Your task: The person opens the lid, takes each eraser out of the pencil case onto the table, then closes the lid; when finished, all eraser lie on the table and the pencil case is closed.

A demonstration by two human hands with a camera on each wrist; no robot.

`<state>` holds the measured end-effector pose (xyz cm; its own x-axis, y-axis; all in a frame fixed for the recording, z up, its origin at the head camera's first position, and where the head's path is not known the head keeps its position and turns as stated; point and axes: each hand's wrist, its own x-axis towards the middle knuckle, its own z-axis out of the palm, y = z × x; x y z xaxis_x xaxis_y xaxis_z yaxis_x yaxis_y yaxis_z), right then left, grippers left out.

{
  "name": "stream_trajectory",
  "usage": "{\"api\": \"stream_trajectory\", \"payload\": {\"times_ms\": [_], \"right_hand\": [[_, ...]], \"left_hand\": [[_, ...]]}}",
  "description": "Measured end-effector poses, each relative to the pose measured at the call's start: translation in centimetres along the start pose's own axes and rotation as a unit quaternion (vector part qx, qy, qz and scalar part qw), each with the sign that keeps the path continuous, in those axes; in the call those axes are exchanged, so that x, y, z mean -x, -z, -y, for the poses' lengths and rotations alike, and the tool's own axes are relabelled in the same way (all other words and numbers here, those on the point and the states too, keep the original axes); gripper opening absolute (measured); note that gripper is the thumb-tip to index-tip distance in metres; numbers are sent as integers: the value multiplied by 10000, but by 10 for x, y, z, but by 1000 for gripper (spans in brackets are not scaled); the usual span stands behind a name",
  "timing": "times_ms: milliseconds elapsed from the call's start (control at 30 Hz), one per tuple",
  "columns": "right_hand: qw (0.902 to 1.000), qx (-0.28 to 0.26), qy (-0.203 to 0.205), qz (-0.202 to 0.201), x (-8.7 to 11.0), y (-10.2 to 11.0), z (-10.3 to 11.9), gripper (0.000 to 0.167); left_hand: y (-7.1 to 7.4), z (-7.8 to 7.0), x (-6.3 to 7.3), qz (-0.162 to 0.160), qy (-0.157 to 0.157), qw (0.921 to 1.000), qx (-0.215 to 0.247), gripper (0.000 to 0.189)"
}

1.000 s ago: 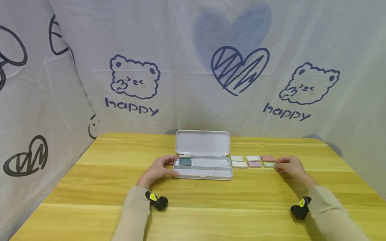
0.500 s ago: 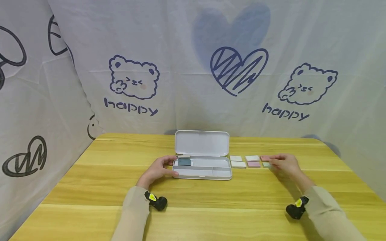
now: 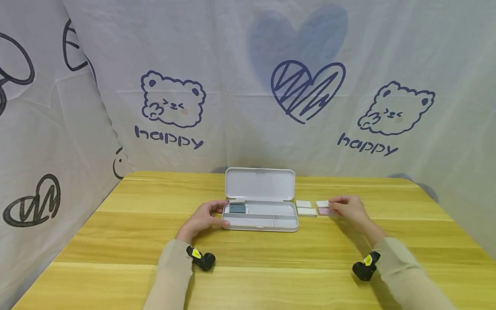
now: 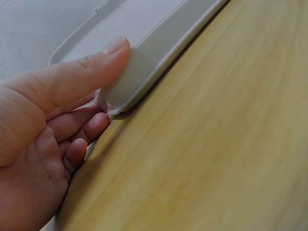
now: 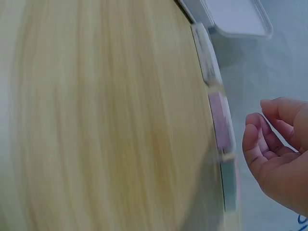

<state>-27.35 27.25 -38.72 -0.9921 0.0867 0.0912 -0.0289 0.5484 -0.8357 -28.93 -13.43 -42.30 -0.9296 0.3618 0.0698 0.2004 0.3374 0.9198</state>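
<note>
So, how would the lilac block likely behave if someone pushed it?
The lilac block lies flat on the table, so it would probably slide rather than roll or tip. Its straight edges suggest it holds its shape. Far smaller than the open case, it's likely light.

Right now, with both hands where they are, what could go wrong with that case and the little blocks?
The right hand is close to the lilac block and green block, which lie nearly end to end, so picking one might nudge the other. The left hand holds the case by its end; a push could slide it into the front white block beside it. The lid stands open, so a jolt might tip it shut.
</note>
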Motion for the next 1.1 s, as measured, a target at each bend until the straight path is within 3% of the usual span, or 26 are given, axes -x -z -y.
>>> {"api": "stream_trajectory", "payload": {"times_ms": [133, 333, 533, 833, 1100], "right_hand": [[9997, -171, 177, 8, -3, -12, 4, 26], [9971, -719, 92, 241, -6, -29, 15, 25], [9977, -537, 189, 362, -10, -50, 26, 22], [9941, -864, 366, 548, -13, -82, 43, 17], [9920, -825, 590, 754, -11, -107, 62, 17]], "left_hand": [[0, 0, 0, 6, -8, 10000, 3, 65], [-1, -1, 0, 11, -16, 10000, 31, 65], [0, -2, 1, -16, -2, 10000, -22, 65], [0, -2, 1, -33, 35, 10000, 2, 65], [1, 1, 0, 7, -24, 10000, 31, 65]]}}
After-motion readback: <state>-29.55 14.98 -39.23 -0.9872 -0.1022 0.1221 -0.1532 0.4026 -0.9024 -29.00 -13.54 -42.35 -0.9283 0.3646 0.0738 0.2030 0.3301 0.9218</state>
